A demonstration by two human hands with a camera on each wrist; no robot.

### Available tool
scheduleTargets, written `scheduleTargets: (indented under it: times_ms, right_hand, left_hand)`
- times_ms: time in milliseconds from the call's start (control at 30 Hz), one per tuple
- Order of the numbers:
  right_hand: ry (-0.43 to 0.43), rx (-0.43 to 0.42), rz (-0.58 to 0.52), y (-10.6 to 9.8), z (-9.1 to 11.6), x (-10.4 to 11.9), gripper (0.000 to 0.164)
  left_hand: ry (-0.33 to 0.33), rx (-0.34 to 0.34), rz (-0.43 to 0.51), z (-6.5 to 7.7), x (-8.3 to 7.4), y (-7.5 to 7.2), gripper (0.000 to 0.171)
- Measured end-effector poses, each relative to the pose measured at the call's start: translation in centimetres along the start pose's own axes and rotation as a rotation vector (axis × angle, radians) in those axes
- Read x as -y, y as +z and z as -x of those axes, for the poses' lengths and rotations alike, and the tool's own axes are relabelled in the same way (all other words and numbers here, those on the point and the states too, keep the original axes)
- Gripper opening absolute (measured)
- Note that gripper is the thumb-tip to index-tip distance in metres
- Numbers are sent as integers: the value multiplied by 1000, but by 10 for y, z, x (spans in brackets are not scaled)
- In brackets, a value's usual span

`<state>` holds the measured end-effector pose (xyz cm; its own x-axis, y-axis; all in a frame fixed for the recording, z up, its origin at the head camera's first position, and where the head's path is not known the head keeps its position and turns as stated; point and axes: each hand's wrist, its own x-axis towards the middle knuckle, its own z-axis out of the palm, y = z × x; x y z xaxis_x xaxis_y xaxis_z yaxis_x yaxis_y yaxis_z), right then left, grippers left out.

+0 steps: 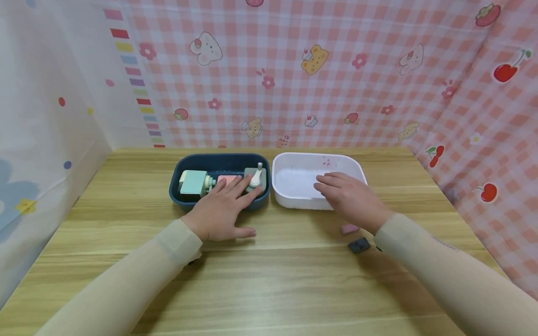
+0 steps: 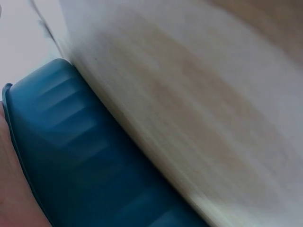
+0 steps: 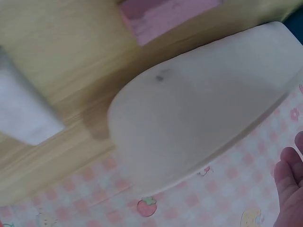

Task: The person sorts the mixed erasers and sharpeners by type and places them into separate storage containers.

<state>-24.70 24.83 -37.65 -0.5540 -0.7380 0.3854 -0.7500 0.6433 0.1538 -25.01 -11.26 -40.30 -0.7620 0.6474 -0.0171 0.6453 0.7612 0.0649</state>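
My left hand (image 1: 222, 210) reaches over the front rim of the dark blue basin (image 1: 218, 159), its fingers spread and fairly straight. Beneath and beside the fingertips lie a pink item (image 1: 227, 178), a pale green bottle (image 1: 194, 182) on its side and a grey pump bottle (image 1: 262, 177) with a white nozzle. Whether the fingertips touch them I cannot tell. In the left wrist view the basin's ribbed wall (image 2: 80, 142) fills the lower left. Over the front right of the white basin (image 1: 294, 203) hovers my right hand (image 1: 350, 198), fingers slightly bent and holding nothing visible.
Close to my right wrist, a pink block (image 1: 349, 228) and a small dark grey piece (image 1: 359, 245) lie on the wooden table (image 1: 269, 289). A whitish block (image 3: 26, 104) appears in the right wrist view. Checked cloth (image 1: 269, 102) hangs behind the basins.
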Motion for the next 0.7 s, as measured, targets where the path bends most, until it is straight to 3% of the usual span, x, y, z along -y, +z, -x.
scheduleTargets:
  times_ms: [233,367,500,600,700]
  right_hand:
    - [114,-71,-66,-13,25,-7,40]
    - [212,-117,-55,-19,42,-17,37]
    - [254,-141,-49,-21,63,-29,35]
    - [271,-105,-65,-22,79,-37,34]
    - [291,-10,-73,-23,96,-43,33]
  left_hand:
    - [3,-2,5,0,0,-1,102]
    - [4,-3,0,0,0,-1,103]
    - [1,2,1,-1,0,0,103]
    - [-1,3,2,-1,0,0,103]
    - [12,-12,8,-1,0,0,103]
